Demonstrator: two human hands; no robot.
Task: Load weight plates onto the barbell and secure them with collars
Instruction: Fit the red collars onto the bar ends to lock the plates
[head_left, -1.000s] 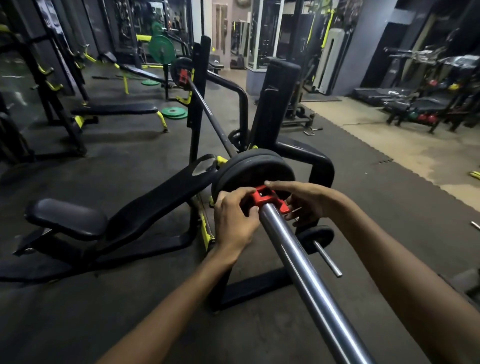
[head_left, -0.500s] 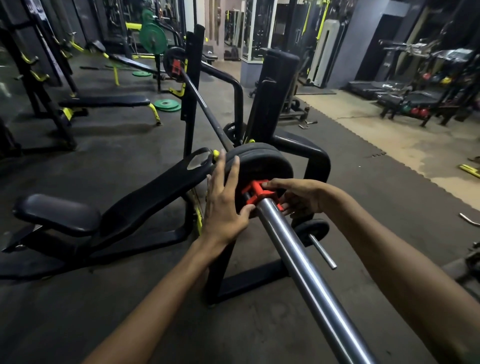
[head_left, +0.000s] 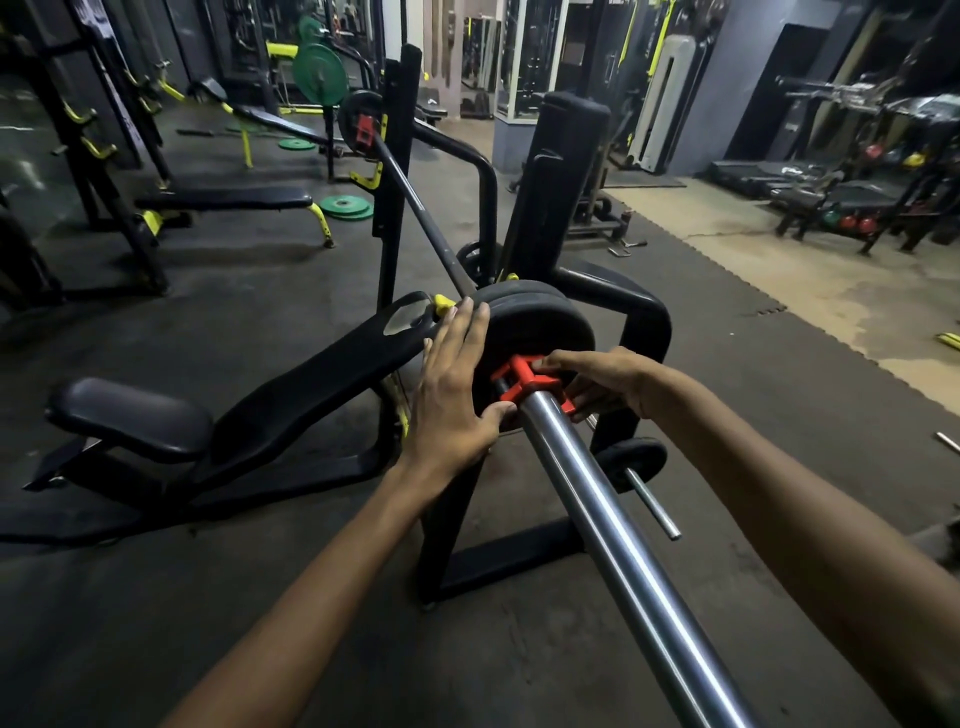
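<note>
A single head-worn wide-angle camera looks forward and down along the bar (head_left: 623, 545), which runs from the lower right edge toward the middle of the view. It sits close: both forearms enter from the bottom edge and the hands fill the centre. The left hand (head_left: 452, 405) and right hand (head_left: 602, 384) lie near; benches, racks and floor stretch far behind, bowed at the edges.

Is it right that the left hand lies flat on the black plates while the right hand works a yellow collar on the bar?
Not quite: the collar is red, not yellow, as the head view shows. The rest holds: the left hand lies flat against the black plates, and the right hand holds the collar on the bar.
</note>
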